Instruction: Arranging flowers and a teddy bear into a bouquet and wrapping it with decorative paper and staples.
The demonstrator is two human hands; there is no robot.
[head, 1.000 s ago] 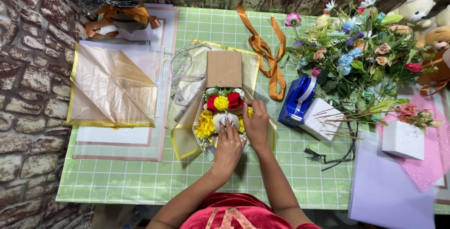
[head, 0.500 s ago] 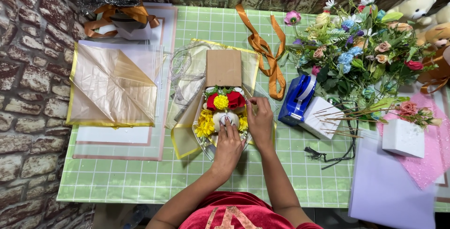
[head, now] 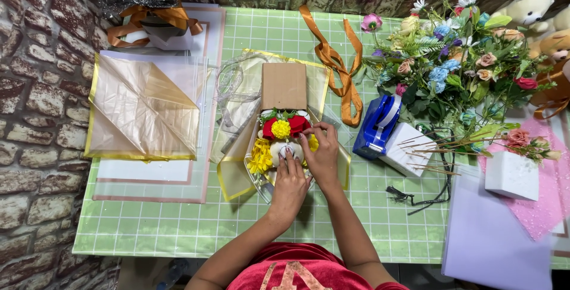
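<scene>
Both hands have crept up over the small bouquet (head: 284,141) at the table's middle. The left hand (head: 289,178) presses flat on a white bloom; the right hand (head: 320,150) now seemingly pinches a stem beside the red flowers, so arranging continues.

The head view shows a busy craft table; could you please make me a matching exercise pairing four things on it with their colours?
Things:
1. tape dispenser
2. ribbon
3. foam block
4. cardboard piece

Colours:
A. white
B. brown
C. blue
D. orange

Pairs: 1-C, 2-D, 3-A, 4-B.
</scene>
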